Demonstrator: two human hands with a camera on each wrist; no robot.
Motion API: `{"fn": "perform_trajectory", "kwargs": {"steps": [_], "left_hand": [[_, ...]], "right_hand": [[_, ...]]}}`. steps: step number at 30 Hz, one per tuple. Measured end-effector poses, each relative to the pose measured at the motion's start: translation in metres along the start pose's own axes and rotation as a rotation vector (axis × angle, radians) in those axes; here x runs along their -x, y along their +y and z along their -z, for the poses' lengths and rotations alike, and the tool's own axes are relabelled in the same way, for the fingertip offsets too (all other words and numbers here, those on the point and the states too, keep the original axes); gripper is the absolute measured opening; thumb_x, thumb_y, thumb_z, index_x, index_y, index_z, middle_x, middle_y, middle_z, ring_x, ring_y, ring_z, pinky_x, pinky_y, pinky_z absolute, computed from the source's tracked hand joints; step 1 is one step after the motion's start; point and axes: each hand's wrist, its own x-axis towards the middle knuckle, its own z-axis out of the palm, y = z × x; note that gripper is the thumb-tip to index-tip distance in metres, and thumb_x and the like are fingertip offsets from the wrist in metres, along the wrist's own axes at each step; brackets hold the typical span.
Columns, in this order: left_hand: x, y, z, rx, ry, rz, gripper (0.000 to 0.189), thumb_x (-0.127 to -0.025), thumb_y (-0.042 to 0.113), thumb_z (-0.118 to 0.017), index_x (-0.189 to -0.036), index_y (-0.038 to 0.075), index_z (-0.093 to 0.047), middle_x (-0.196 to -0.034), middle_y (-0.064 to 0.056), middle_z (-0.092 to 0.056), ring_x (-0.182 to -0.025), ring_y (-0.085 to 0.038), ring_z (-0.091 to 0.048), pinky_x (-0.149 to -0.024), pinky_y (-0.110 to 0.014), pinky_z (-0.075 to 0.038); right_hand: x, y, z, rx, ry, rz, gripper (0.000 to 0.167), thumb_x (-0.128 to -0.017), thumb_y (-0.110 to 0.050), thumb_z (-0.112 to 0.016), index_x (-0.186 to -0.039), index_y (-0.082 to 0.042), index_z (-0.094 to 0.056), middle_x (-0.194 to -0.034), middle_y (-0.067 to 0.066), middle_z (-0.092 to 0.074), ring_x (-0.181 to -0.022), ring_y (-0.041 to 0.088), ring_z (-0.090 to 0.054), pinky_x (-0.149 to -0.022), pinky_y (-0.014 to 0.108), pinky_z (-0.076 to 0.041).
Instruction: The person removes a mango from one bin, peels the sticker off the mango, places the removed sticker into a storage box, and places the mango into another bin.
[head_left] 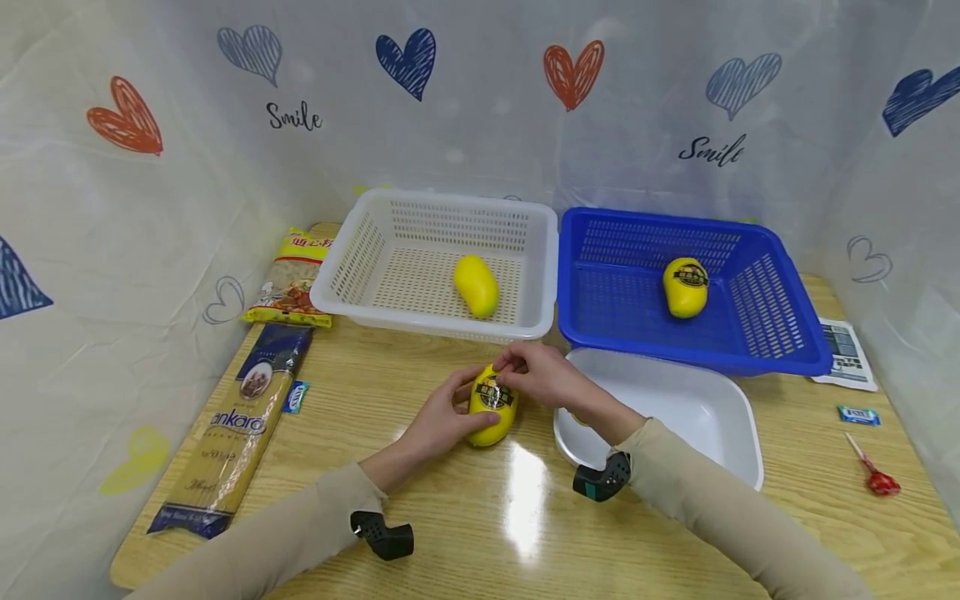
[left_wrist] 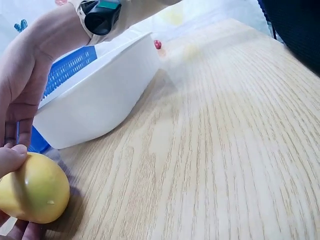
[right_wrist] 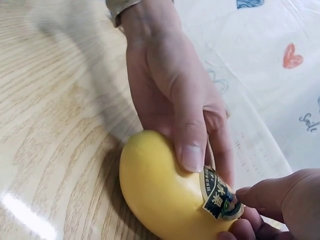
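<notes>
On the wooden table lies a yellow mango with a black and gold sticker on its skin. My left hand grips the mango from the left, its thumb pressed on the fruit. From the other side my right hand has its thumb and curled fingers at the sticker's edge, pinching there. Another mango, with no sticker in sight, sits in the white basket. The blue basket holds a stickered mango. Behind my right wrist, something yellow shows slightly in the white basin.
To the left lie a spaghetti pack, a yellow food bag and a small blue-green packet. At the right are a similar packet, a red lollipop and a white printed packet. A patterned curtain encloses the back and sides.
</notes>
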Motion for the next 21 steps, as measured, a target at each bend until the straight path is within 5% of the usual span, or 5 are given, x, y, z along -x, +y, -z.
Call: {"fn": "perform_trajectory", "kwargs": {"steps": [10, 21], "left_hand": [[0.003, 0.004, 0.004, 0.016, 0.0, 0.052, 0.066, -0.084, 0.019, -0.079, -0.142, 0.015, -0.05, -0.141, -0.01, -0.051, -0.126, -0.029, -0.052, -0.093, -0.038, -0.051], [0.003, 0.011, 0.003, -0.015, -0.013, 0.028, 0.069, -0.084, 0.015, -0.079, -0.144, 0.007, -0.047, -0.143, -0.014, -0.049, -0.125, -0.031, -0.053, -0.092, -0.037, -0.051]], "right_hand": [[-0.001, 0.003, -0.003, 0.154, 0.012, 0.264, 0.023, -0.089, -0.016, -0.072, -0.11, -0.008, -0.075, -0.094, -0.001, -0.067, -0.084, 0.016, -0.056, -0.072, 0.028, -0.044], [-0.006, 0.0, -0.007, 0.21, -0.005, 0.263, 0.015, -0.088, -0.016, -0.073, -0.101, -0.008, -0.076, -0.087, -0.003, -0.064, -0.083, 0.022, -0.052, -0.071, 0.029, -0.039]]}}
